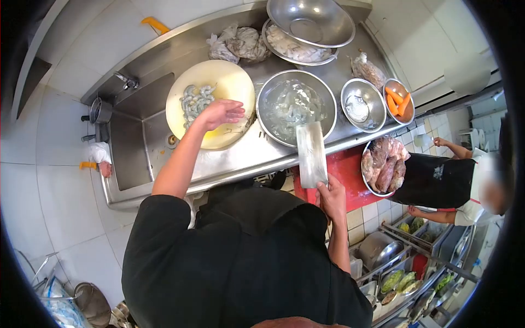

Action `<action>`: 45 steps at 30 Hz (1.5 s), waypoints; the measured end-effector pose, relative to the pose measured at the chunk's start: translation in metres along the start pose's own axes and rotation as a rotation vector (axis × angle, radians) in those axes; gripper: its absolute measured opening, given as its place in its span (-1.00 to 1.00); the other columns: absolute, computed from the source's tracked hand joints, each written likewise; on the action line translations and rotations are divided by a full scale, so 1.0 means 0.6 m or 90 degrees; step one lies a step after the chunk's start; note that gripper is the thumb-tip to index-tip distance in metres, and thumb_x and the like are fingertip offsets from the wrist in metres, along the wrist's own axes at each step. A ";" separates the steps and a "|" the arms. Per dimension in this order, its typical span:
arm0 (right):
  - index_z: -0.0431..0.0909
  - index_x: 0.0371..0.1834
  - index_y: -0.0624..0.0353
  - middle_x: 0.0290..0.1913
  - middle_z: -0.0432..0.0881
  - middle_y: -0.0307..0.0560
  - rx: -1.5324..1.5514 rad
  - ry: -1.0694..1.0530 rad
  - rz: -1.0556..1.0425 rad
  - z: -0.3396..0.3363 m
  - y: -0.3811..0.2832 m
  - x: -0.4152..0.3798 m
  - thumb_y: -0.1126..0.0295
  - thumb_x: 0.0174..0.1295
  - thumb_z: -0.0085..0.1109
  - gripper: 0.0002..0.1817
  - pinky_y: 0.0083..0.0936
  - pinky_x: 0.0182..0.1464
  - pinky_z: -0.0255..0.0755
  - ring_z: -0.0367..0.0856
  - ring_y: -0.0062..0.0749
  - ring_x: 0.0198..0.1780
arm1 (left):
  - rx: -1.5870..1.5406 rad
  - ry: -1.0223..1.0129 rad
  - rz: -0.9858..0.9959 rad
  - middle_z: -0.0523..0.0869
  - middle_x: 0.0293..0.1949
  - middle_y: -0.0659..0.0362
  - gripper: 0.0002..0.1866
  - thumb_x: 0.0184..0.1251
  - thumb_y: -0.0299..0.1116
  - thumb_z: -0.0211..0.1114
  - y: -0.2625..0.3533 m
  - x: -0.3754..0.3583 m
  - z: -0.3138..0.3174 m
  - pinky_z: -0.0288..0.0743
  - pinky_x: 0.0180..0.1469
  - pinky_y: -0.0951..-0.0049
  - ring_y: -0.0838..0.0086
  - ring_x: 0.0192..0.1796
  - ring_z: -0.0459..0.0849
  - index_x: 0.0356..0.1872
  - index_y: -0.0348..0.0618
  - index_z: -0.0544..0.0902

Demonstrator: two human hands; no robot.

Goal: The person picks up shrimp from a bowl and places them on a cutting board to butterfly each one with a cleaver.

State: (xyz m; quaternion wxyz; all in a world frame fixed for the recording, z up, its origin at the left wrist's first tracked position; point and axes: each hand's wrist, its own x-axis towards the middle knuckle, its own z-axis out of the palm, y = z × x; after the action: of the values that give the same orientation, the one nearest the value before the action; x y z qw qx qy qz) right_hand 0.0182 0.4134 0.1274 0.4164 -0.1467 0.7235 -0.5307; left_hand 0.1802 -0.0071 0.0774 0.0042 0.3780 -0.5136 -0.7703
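My left hand (pixel 221 114) is held over the round, pale cutting board (pixel 235 82), fingers stretched out and nothing in them. Beside it on the board lies a heap of grey peeled shrimp (pixel 192 104), with dark scraps near the board's right edge. My right hand (pixel 332 198) grips a cleaver (pixel 311 156) by its handle. The broad blade points away from me, its tip overlapping the near rim of a steel bowl of water (pixel 264 112). Pale, clear-looking pieces sit in that water; I cannot make out what they are.
A sink basin (pixel 128 150) lies left. Behind stand plastic bags (pixel 246 44) and stacked steel bowls (pixel 311 22). Rightward are a small bowl (pixel 363 106), carrots (pixel 397 101) and a bowl of raw meat-like pieces (pixel 385 167). A co-worker (pixel 476 188) stands at far right.
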 end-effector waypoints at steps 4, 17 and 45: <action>0.62 0.22 0.29 -0.45 0.66 -0.16 -0.096 -0.029 -0.058 0.067 -0.018 0.003 0.48 0.40 0.25 -0.65 -0.53 -0.53 0.41 0.55 -0.61 -0.57 | 0.017 0.025 0.047 0.71 0.13 -0.05 -0.52 0.56 -0.24 0.29 -0.004 -0.041 -0.077 0.65 0.22 0.25 0.23 0.15 0.73 0.30 -0.40 0.54; 0.60 0.27 0.29 0.00 0.71 0.43 -0.338 0.032 -0.076 0.411 0.051 0.026 0.25 0.30 0.33 -0.48 -0.16 0.16 0.56 0.70 0.23 0.13 | 0.215 0.290 0.349 0.84 -0.15 0.16 -0.74 0.46 -0.39 0.33 -0.101 -0.082 -0.285 0.60 0.02 0.49 0.51 -0.10 0.76 0.05 -0.28 0.77; 0.60 0.28 0.25 0.02 0.70 0.44 -0.379 0.223 -0.101 0.395 0.036 0.014 0.23 0.33 0.26 -0.50 -0.06 0.19 0.53 0.68 0.26 0.13 | 0.590 0.218 0.461 0.72 -0.30 0.13 -0.89 0.11 -0.45 0.37 -0.059 0.004 -0.162 0.62 -0.18 0.30 0.31 -0.25 0.72 -0.36 -0.26 0.68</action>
State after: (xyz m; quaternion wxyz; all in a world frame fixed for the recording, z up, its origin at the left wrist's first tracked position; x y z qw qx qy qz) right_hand 0.1979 0.2634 0.0832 0.1822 -0.2240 0.8934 -0.3442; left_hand 0.2493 -0.0680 0.0298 0.1834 0.2604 -0.8831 -0.3446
